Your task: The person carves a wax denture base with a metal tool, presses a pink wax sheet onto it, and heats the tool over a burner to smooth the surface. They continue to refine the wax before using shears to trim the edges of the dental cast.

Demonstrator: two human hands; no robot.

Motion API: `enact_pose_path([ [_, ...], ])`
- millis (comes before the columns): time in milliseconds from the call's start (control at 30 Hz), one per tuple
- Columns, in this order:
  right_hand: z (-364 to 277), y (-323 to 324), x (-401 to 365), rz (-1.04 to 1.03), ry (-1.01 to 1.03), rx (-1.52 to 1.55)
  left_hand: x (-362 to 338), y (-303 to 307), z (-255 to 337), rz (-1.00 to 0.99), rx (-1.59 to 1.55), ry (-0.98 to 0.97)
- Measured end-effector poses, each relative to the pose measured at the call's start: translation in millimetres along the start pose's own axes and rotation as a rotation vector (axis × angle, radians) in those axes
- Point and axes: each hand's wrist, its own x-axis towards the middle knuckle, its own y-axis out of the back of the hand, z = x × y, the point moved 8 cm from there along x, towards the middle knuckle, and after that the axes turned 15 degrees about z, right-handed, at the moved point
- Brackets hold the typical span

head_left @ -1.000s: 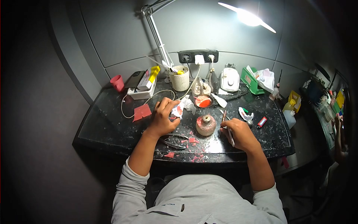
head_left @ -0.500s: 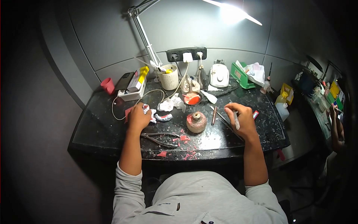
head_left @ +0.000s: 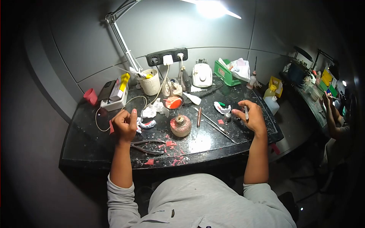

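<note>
My left hand (head_left: 125, 124) is closed with the thumb raised; whatever its fingers enclose is hidden. Close by its right side lie a white and red dental piece (head_left: 148, 124) and crumpled white tissue (head_left: 154, 110). In my right hand (head_left: 253, 117) a slim pale pen-like tool (head_left: 246, 113) rests between curled fingers, above the table's right side. Left of that hand are a white dental arch (head_left: 222, 108) and a small glass jar (head_left: 227, 117). A round spirit burner (head_left: 180, 127) stands between my hands. Long pliers (head_left: 148, 147) lie near my left wrist.
A brown-handled wax knife (head_left: 199, 117) and a thin metal tool (head_left: 220, 128) lie right of the burner. Behind are a dish of red wax (head_left: 173, 102), a woven pot (head_left: 151, 84) and a white device (head_left: 202, 75). Red wax scraps (head_left: 171, 143) litter the front. Another person's arm (head_left: 331, 110) shows far right.
The view has shifted, so the table appears farther left. My right hand has moved right over the table, uncovering the white dental arch and jar. The white and red piece at my left fingers is now hidden.
</note>
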Motion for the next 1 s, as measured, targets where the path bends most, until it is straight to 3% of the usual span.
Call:
enact_pose_path([
  [167, -4, -13, -2, -0.010, 0.118, 0.046, -3, -9, 15, -0.059, -0.019, -0.074],
  [300, 2, -42, -8, -0.114, 0.050, 0.065, -6, -16, 13, -0.144, 0.009, -0.076],
  [433, -11, -46, -12, -0.173, 0.086, 0.005, -21, -30, 31, -0.365, -0.115, -0.126],
  [500, -19, -40, -8, -0.095, 0.084, 0.089, -25, -35, 28, -0.409, -0.128, -0.128],
  [567, -23, -46, -7, -0.094, 0.136, 0.128, -28, -36, 24, -0.452, -0.113, -0.075],
  [633, -25, -59, -9, -0.211, 0.177, 0.112, -39, -47, 22, -0.654, -0.081, -0.056],
  [700, -26, -63, -10, -0.195, 0.291, 0.087, -41, -47, 21, -0.654, -0.048, -0.093],
  [833, -33, -60, -11, -0.188, 0.261, 0.138, -31, -39, 21, -0.548, -0.067, -0.045],
  [900, -33, -63, -9, -0.219, 0.108, 0.365, -31, -39, 22, -0.557, -0.069, -0.046],
  [1000, -39, -70, -13, -0.288, -0.051, 0.344, -34, -42, 22, -0.584, -0.071, -0.070],
])
